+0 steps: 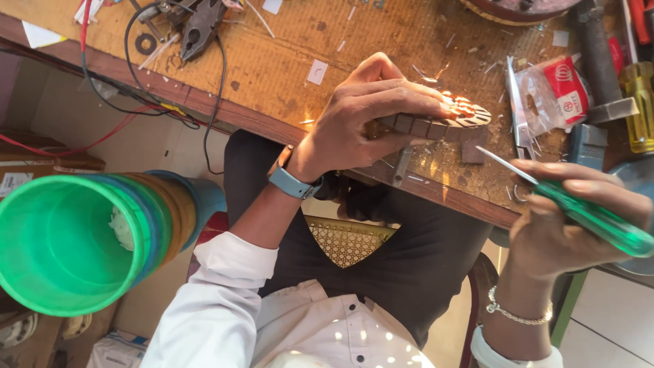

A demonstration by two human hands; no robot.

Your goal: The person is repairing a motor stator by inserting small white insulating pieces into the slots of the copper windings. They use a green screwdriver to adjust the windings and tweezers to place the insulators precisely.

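So the left hand (pixel 371 112) has its fingers wrapped over a round slotted metal stator (pixel 443 121) with copper windings showing on top, pinning it flat on the wooden workbench (pixel 272 61) right at the near edge. The right hand (pixel 565 218) is closed around a green-handled screwdriver (pixel 586 218), its thin shaft pointing up toward the stator but still a bit apart from it.

That stator looks like stacked steel, so I'd guess heavy for its size and totally stiff, but the copper wire is the delicate bit and scratches easily. The outer rim is the sane place to grip, which is where the fingers sit now.

Room-wise it's tight: a clear packet with a red label (pixel 555 92) and a hammer (pixel 599 61) sit just right of the stator, with a yellow-handled tool (pixel 640 102) past those. Pliers (pixel 201 27) and black and red cables (pixel 136 102) lie far left. Below the bench edge there's a stack of plastic cups (pixel 75 242), green one outermost. Anything nudged toward the near edge drops into the lap.
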